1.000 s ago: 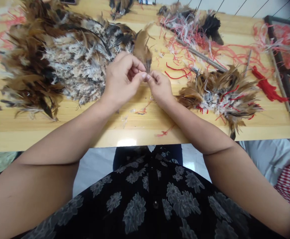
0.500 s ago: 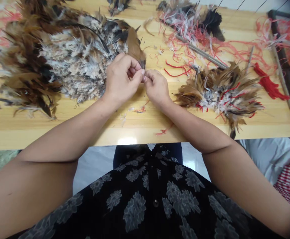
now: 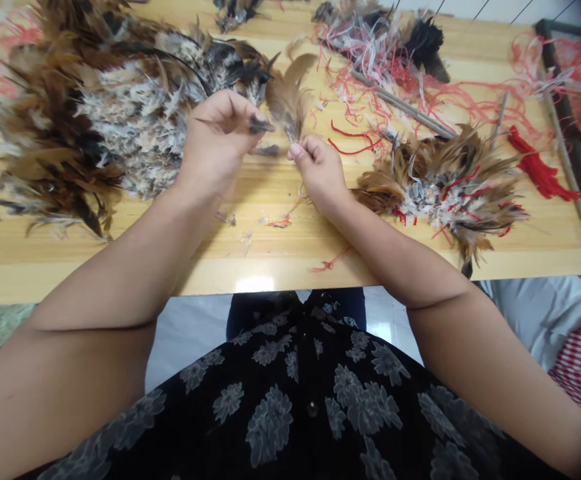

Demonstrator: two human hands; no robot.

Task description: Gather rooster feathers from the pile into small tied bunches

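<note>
A big heap of feathers (image 3: pixel 105 113), brown, black and speckled white, covers the left of the wooden table (image 3: pixel 120 247) and lies right behind the left hand (image 3: pixel 215 143); that hand is closed to a pinch, thumb and fingertips holding a small dark tuft (image 3: pixel 258 125) just clear of the heap; a brown feather (image 3: pixel 288 100) stands up just to its right, fanned out above the table, its quill end pinched between thumb and forefinger of the right hand (image 3: pixel 320 170), the other fingers curled in; loose red threads (image 3: pixel 355 143) lie on the wood beyond that hand; further right rests a smaller bundle of feathers (image 3: pixel 440 183) shot through with red thread, near the right forearm; thin sticks (image 3: pixel 405 110) and a tangle of strips (image 3: pixel 370 47) lie behind it; a red tassel (image 3: pixel 538 173) lies at the far right.

Half a second ago the two hands met fingertip to fingertip at the feather's base; now the left hand has drawn off to the left with the tuft, and the feather stands more upright and more open.
</note>
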